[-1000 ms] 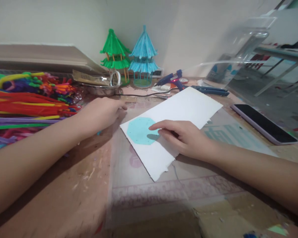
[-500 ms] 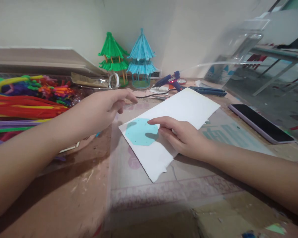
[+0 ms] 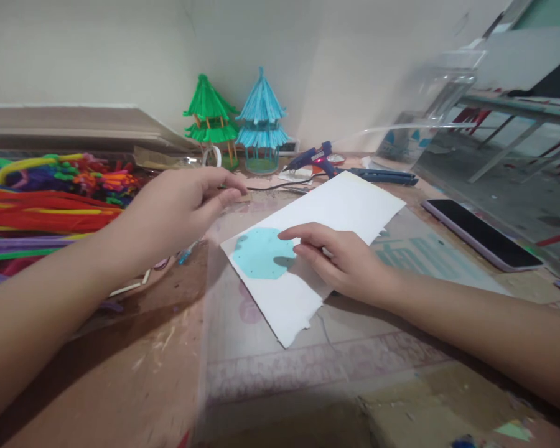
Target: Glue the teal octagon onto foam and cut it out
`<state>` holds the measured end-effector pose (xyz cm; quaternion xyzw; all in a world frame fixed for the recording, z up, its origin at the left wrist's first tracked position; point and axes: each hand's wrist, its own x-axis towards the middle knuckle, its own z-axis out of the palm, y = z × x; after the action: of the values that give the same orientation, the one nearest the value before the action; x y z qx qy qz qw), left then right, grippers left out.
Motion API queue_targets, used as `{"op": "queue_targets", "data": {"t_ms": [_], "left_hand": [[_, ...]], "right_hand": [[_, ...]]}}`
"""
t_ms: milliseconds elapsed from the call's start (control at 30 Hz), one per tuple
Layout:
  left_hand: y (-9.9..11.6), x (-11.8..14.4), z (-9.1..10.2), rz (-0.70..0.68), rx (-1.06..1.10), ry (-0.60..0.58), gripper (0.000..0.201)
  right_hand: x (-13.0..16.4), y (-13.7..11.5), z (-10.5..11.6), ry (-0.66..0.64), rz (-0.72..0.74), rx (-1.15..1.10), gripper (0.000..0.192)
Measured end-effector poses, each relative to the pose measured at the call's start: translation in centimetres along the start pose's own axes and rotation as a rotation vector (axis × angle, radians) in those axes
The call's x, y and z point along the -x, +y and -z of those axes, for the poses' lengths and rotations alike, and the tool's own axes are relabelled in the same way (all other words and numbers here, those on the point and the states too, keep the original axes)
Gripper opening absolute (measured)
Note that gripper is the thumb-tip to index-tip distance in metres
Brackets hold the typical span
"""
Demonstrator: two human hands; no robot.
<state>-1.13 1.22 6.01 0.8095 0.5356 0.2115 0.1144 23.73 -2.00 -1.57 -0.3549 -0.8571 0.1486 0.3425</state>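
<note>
Right hand (image 3: 343, 264) pins the octagon (image 3: 261, 253) on the sheet (image 3: 336, 205) with flat fingers — keep steady; left hand (image 3: 182, 205) hovers left of it, loosely open (grasping nothing).

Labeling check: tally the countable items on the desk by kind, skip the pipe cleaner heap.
Pagoda models: 2, green and blue
Glue gun: 1
Phone: 1
White sheet: 1
Teal octagon: 1
Total: 6

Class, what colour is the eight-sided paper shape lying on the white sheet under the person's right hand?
Light blue; the octagon shows best in the head view.
</note>
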Motion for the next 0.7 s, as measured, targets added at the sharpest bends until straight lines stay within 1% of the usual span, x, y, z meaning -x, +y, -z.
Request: {"op": "queue_targets", "data": {"t_ms": [67, 100, 167, 200, 300, 400, 433, 500, 567, 600, 700], "left_hand": [[-0.4, -0.2, -0.5, -0.084, -0.137, 0.039, 0.040], [-0.6, -0.3, -0.8, -0.141, -0.172, 0.046, 0.044], [-1.1, -0.5, -1.6, -0.222, -0.157, 0.003, 0.051], [-1.3, -0.6, -1.9, -0.225, -0.142, -0.042, 0.054], [-1.7, -0.7, -2.9, -0.126, -0.085, -0.228, 0.071], [-2.0, -0.8, -3.5, -0.052, 0.122, -0.394, 0.088], [-2.1, -0.9, -3.7, -0.031, 0.204, -0.424, 0.093], [-2.0, -0.8, -3.9, 0.025, 0.310, -0.437, 0.099], [-1.7, -0.7, -4.0, 0.077, 0.371, -0.437, 0.099], [-1.4, -0.6, -3.9, 0.090, 0.425, -0.464, 0.095], [-0.5, -0.2, -3.5, 0.104, 0.648, -0.658, 0.067]], "right_hand": [[0.0, 0.0, 0.0, 0.021, -0.007, -0.002, 0.025], [0.0, -0.1, 0.0, 0.023, -0.010, -0.001, 0.025], [0.0, -0.2, 0.1, 0.012, -0.012, 0.000, 0.024], [0.0, -0.2, 0.1, 0.004, -0.015, 0.002, 0.025], [0.0, -0.2, 0.1, -0.011, -0.020, 0.006, 0.025], [-0.1, -0.2, 0.1, -0.008, -0.009, 0.005, 0.026], [-0.1, -0.3, 0.1, -0.007, -0.001, 0.007, 0.026], [-0.1, -0.3, 0.1, -0.009, 0.033, 0.019, 0.026], [0.0, -0.3, 0.2, -0.013, 0.092, 0.035, 0.025], [0.1, -0.4, 0.3, -0.012, 0.133, 0.043, 0.025], [0.3, -0.6, 0.5, 0.016, 0.281, 0.067, 0.025]]}}
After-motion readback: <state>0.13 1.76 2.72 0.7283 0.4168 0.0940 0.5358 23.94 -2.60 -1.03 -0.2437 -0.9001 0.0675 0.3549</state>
